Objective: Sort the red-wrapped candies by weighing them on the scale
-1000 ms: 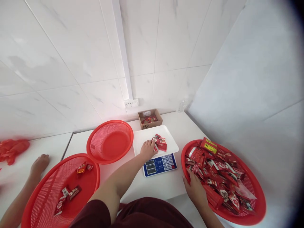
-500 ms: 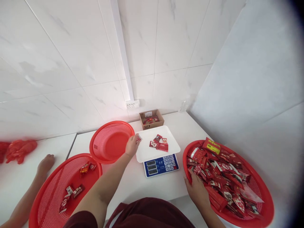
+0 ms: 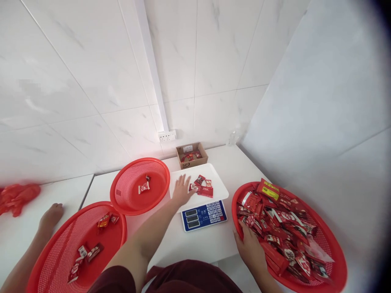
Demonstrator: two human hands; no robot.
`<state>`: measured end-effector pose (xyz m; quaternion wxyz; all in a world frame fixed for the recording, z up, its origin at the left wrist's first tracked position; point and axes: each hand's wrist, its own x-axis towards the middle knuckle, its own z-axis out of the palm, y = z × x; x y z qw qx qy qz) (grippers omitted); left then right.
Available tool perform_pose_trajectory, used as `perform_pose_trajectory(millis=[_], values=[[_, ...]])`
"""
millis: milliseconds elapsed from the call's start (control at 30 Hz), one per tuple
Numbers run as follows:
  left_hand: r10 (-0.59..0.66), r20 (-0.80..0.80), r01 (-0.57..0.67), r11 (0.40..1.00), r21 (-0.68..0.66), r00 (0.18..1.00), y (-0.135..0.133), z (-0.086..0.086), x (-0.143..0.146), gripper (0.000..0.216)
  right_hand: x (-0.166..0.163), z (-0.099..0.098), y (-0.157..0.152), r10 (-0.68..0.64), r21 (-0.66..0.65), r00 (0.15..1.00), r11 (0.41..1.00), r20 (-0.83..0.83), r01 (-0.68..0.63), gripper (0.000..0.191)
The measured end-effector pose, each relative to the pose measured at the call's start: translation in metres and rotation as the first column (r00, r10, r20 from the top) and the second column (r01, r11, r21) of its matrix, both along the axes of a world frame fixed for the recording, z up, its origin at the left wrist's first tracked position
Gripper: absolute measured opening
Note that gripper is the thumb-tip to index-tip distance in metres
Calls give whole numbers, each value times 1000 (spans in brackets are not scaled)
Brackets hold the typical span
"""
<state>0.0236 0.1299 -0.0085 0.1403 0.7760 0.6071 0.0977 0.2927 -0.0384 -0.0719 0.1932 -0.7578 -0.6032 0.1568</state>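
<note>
My left hand [image 3: 182, 190] is spread over the left part of the white scale tray [image 3: 218, 179], fingers apart and holding nothing. Beside its fingertips several small red candy packets [image 3: 205, 191] lie on the tray. Below the tray shows the blue keypad panel of the scale [image 3: 204, 216]. At the right, my right hand [image 3: 252, 250] grips the near left rim of a big red basket [image 3: 341, 260], thumb outside and fingers over the edge. That basket is heaped with red snack packets [image 3: 287, 228]. Behind my left arm, a red basket [image 3: 114, 191] holds two small packets [image 3: 144, 187].
Another red basket [image 3: 33, 268] at front left holds several wrapped candies [image 3: 93, 252]. Another person's hand [image 3: 51, 215] rests on the table left of it. A small cardboard box [image 3: 192, 155] stands behind the scale. Red plastic bags [image 3: 20, 197] lie far left.
My left hand has let go of a small packet and moved right over the scale tray. Two small packets now lie in the back basket. My right hand stays on the rim.
</note>
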Motion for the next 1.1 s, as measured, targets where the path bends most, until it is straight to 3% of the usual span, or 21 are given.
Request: perform_pose_trajectory(millis=[167,267,433,567,767,933,1100], values=[[-209,-55,203,975,-96,976,12,-15,58,82,1,-6,-1,-11,2,1000,1000,-22,11,54],[-281,-112,270,957,-105,953,21,-19,69,74,2,-8,-2,-10,12,999,1000,-48,10,52],[-335,-137,341,940,21,932,29,-20,74,64,2,-4,-2,-16,-35,997,999,-79,14,55],[-325,-99,331,942,49,941,32,-21,77,56,2,-2,-1,-29,-62,996,998,-82,23,56],[-220,70,212,971,109,973,31,-20,80,20,4,-6,-2,-25,-44,996,999,-83,22,55],[-94,152,62,978,201,984,27,-2,48,20,4,-9,-1,-17,-16,997,1000,-69,16,53],[97,282,-197,916,351,954,18,16,-34,16,5,-9,0,8,-9,999,1000,-43,-8,55]])
